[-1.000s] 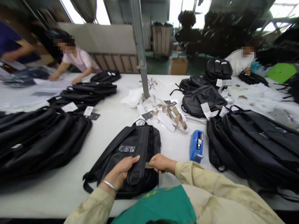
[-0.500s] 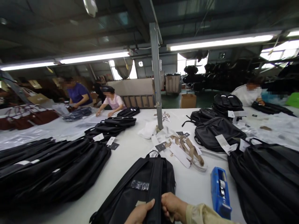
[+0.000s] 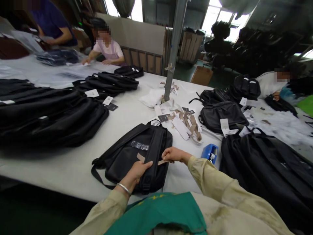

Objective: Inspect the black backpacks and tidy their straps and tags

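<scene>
A black backpack (image 3: 122, 155) lies on the table in front of me, its shoulder straps facing up. My left hand (image 3: 138, 171) grips one shoulder strap (image 3: 154, 147), thumb on top and the other fingers hidden beneath. Between the fingers of my right hand (image 3: 174, 154) is the end of a tan strip (image 3: 162, 162), which runs under that strap. Another piece of the tan strip shows on the strap's left side. A patch of clear shiny film lies on the bag's back panel.
A blue tape dispenser (image 3: 209, 153) stands right of my right hand. Black bags (image 3: 49, 114) are piled left, with more bags (image 3: 256, 163) at right. Paper and tan scraps (image 3: 187, 124) lie near a metal post (image 3: 173, 55). Several co-workers are around the table.
My view has tilted down, showing my forearms and the table's front edge. My right hand has moved out from the strap's edge, and the tan strip now shows between them.
</scene>
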`<control>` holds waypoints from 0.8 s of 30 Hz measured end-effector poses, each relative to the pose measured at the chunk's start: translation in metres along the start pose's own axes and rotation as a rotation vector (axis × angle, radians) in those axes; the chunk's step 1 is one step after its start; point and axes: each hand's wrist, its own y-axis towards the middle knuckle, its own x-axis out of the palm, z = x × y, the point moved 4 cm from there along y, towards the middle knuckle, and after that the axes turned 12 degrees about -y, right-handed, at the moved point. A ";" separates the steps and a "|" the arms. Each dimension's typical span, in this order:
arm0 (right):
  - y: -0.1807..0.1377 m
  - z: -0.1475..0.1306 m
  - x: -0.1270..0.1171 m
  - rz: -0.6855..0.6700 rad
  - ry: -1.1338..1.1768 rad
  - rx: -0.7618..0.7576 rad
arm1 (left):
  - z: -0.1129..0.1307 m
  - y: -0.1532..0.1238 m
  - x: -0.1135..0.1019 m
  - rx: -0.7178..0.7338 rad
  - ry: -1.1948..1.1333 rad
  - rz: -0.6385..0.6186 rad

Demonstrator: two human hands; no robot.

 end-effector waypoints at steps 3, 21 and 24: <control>0.007 -0.030 0.005 -0.021 0.025 -0.061 | -0.004 0.004 0.001 0.031 0.028 -0.015; 0.046 -0.037 0.048 -0.058 -0.118 -0.104 | -0.006 0.017 -0.015 0.456 0.387 -0.049; 0.044 -0.052 0.041 0.067 -0.404 -0.250 | -0.010 0.020 -0.015 0.432 0.377 -0.020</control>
